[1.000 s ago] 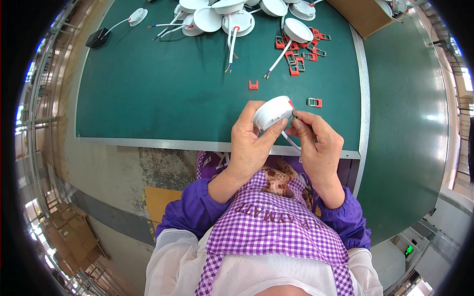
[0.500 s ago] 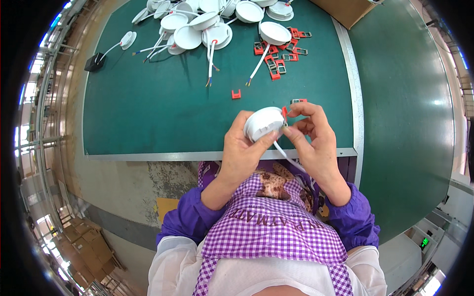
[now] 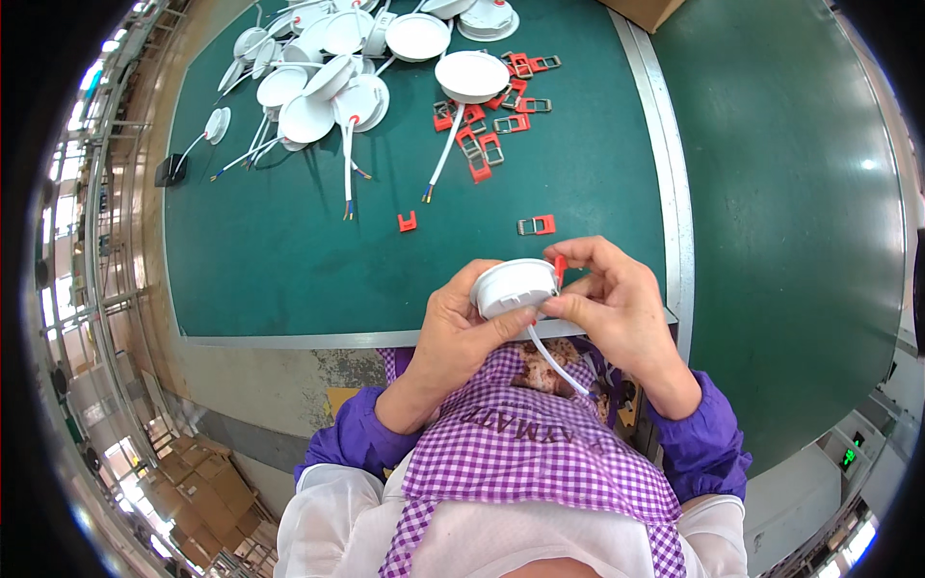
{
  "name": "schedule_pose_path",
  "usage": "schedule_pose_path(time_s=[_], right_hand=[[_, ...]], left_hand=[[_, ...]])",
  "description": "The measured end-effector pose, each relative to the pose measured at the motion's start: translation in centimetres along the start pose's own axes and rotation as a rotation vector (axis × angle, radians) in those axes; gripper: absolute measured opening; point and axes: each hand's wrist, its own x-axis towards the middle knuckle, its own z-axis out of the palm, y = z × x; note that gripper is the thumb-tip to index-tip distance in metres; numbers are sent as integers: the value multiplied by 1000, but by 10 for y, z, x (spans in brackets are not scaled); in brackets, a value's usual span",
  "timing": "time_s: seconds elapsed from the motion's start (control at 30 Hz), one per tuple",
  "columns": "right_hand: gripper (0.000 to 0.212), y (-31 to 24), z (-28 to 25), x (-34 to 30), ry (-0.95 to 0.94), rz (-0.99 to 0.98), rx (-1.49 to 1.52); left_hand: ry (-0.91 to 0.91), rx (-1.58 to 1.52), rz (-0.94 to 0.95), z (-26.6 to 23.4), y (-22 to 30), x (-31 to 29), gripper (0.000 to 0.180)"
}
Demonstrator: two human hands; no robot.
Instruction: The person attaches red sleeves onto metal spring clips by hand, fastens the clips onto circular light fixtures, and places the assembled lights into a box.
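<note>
A round white lamp housing (image 3: 514, 287) with a white cable hanging from it is held over the near edge of the green table. My left hand (image 3: 460, 323) grips its left side, thumb along the lower face. At its right side, my right hand (image 3: 612, 303) pinches a red clip (image 3: 560, 269) against the rim; the clip's metal part is mostly hidden by the fingers. Beyond the hands, a red clip with a metal frame (image 3: 537, 225) lies on the table. Farther left sits a small red U-shaped piece (image 3: 408, 222).
Many white round lamps with cables (image 3: 318, 87) are heaped at the far left. Beside them lies a pile of red clips with metal frames (image 3: 487, 130). A small black block (image 3: 171, 170) stands at the left edge. A cardboard box (image 3: 647, 12) is at the far right.
The view has shifted, so the table things appear farther left and lower. The lamp has tilted slightly in my hands; my right hand still holds the red clip at its rim.
</note>
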Motion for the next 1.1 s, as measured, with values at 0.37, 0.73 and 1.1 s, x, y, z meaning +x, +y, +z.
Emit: schedule_pose_path(time_s=[0.37,0.73,1.1], right_hand=[[44,0,28,21,46,-132,-54],[18,4,28,55,61,-394,-1145],[19,-24,35,49,121,-291,-696]], left_hand=[[28,-301,-88,-29,-1,12,38],[-36,-685,-175,-87,7,2,54],[-121,-305,-82,-91,5,-2,76]])
